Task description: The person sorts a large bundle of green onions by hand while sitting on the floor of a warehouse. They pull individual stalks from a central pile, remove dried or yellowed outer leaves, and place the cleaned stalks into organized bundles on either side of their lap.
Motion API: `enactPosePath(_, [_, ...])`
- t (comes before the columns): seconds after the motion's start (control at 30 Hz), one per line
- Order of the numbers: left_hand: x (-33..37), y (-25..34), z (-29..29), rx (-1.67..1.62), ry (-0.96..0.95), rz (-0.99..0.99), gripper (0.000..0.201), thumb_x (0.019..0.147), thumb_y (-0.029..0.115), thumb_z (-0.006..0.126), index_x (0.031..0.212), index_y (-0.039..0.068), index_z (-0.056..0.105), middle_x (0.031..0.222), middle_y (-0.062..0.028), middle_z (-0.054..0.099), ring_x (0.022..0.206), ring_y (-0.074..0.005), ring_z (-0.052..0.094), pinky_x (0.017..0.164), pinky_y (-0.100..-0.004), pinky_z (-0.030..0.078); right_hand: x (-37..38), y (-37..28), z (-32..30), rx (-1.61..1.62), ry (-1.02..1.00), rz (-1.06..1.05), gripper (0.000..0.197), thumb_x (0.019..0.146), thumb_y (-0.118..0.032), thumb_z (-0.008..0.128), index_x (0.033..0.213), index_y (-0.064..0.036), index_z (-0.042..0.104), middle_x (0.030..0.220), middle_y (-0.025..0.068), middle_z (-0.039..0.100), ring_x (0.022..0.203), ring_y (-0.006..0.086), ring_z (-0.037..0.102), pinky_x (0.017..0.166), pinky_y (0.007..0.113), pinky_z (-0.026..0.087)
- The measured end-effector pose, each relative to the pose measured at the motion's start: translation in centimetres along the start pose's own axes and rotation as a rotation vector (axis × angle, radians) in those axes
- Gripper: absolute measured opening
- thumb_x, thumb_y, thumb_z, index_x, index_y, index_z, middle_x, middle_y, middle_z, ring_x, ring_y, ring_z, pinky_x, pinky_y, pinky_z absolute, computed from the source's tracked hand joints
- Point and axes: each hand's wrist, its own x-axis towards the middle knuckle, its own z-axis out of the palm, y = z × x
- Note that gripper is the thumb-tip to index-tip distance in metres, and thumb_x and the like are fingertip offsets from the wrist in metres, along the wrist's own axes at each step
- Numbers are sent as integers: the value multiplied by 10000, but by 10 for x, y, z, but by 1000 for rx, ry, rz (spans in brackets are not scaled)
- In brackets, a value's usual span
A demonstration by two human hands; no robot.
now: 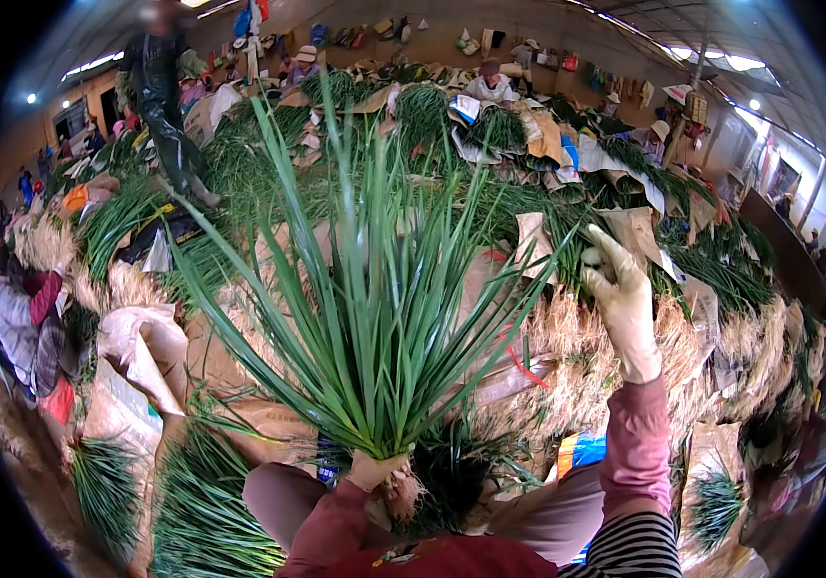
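Observation:
My left hand (374, 472) is closed around the base of a bunch of chive-like greens (365, 337) with long flat leaves. The leaves fan upward and outward, while pale roots (403, 496) hang below my grip. Off to the right, my right hand (620, 308) is raised in a cream glove, its fingers bent but apart and nothing visible in them. It is beside the outer leaf tips, over heaped greens with straw-coloured roots (577, 356). Between my knees lies a dark tangle of leaves (452, 472).
Loose greens (211, 501) lie to my left beside brown sacking (124, 405). Rooted bundles (760, 356) line the right side. A person in dark waterproofs (167, 106) stands at the far left; a seated co-worker (23, 308) is at the left edge. More people sit among piles behind.

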Motion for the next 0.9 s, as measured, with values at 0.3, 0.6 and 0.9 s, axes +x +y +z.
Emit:
enactPosePath(0.3, [-18,55,14,-108,-204,-47,234,781,-5,649,1005,-36,586,869,-124,646,688,-183,642,587,-274,527,20,66,10,210,95,-8,282,875,21,548,1155,26,578,1031,86,631,956,128,594,817,232,486])
enactPosePath(0.6, [-19,52,16,-146,-324,-149,282,763,2,665,1032,-29,586,883,-108,644,732,-182,640,622,-280,527,107,94,21,-1228,-446,-233,316,828,-181,562,1140,-142,594,1008,88,638,1021,308,575,1023,581,263])
enactPosePath(0.9, [-13,38,3,-106,-346,-162,371,740,19,654,1094,-30,554,921,-136,638,713,-206,655,577,-288,545,109,140,30,-1403,-75,-425,80,699,-134,572,726,-123,647,733,129,652,843,255,639,839,441,397])
